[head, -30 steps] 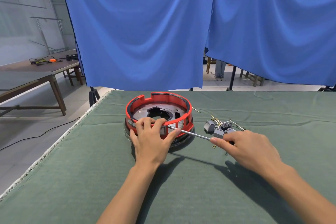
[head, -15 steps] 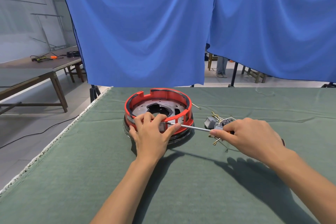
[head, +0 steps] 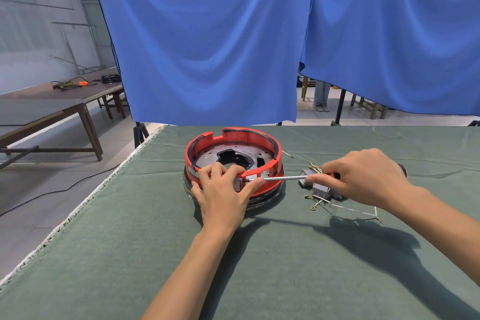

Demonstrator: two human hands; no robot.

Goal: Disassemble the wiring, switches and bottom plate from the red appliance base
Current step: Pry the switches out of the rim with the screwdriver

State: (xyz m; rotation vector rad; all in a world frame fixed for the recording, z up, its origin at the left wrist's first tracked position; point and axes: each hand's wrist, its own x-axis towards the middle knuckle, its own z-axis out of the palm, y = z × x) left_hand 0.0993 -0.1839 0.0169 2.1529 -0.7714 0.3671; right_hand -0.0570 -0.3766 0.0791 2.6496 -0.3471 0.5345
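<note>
Now the biggest change is in the right hand (head: 363, 176): a second ago it lay low at about four o'clock from the red appliance base (head: 233, 161); it has since lifted and swung round to three o'clock, levelling the screwdriver (head: 280, 178) so that its shaft runs nearly flat into the base's near wall. Its fingers are curled around the handle, forefinger stretched along the shaft. The left hand (head: 223, 189) has stayed put, curled over the near rim at six o'clock, thumb by the tool's tip. My guess is that a side screw or clip is being worked, so the bottom plate (head: 207, 161) is not yet freed. The base stands mid-table, toward twelve o'clock from the person. The removed switches and wiring (head: 319, 189) lie loose at its three o'clock. All this rests on a table under green cloth (head: 130, 241); blue curtains (head: 207, 34) hang behind, and a wooden bench (head: 52, 104) stands at ten o'clock.
</note>
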